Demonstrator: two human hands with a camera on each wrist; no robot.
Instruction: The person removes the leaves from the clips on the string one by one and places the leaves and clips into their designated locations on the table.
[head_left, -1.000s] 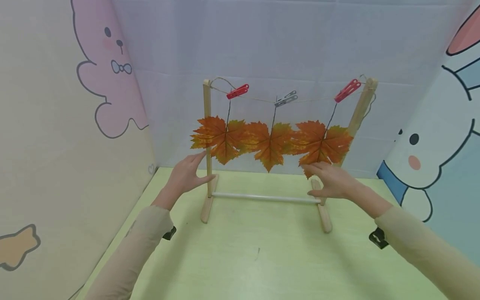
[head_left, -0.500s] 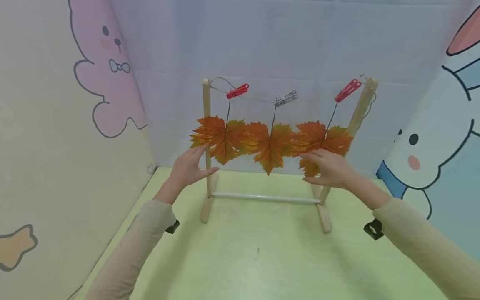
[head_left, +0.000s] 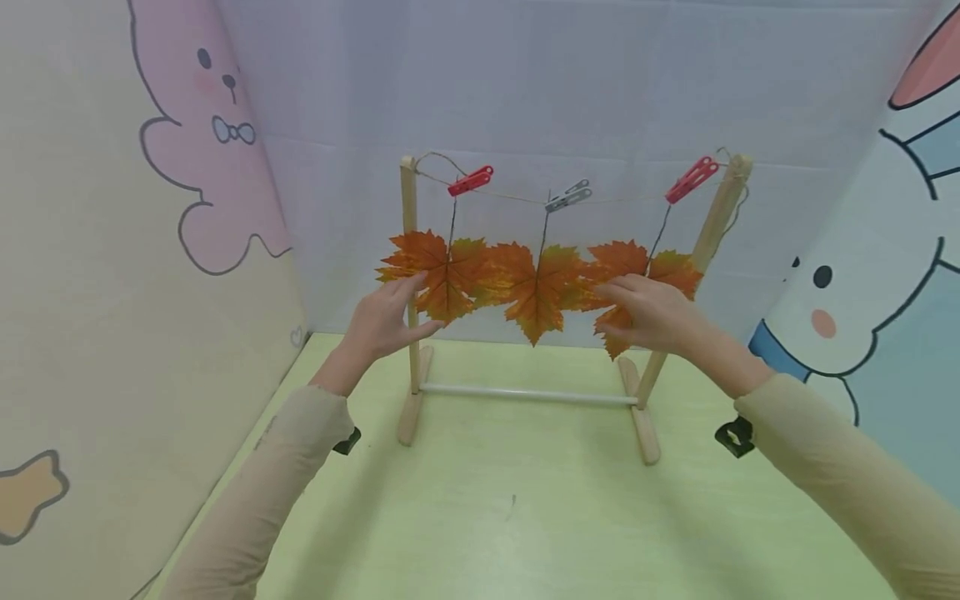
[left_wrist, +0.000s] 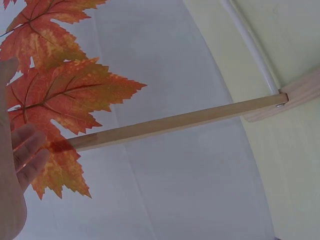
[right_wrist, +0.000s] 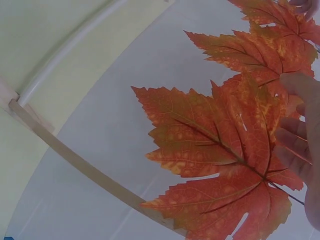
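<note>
Head cam: both hands (head_left: pixel 381 323) (head_left: pixel 663 315) higher vs 1s ago, wide, nr outer leaves (head_left: pixel 459 275) (head_left: pixel 618 257).

From the head view's lower corners, both arms (head_left: pixel 258 492) extend inward; the left hand (head_left: pixel 382 321) and right hand (head_left: pixel 651 315) flank the centre, thumbs apart from fingers, which seem loosely bent.

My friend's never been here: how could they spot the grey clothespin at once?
On the pale green table stands a wooden frame with a string between its posts. The grey clothespin sits midway along, above the middle leaf. It alone is grey; red clothespins flank it.
</note>
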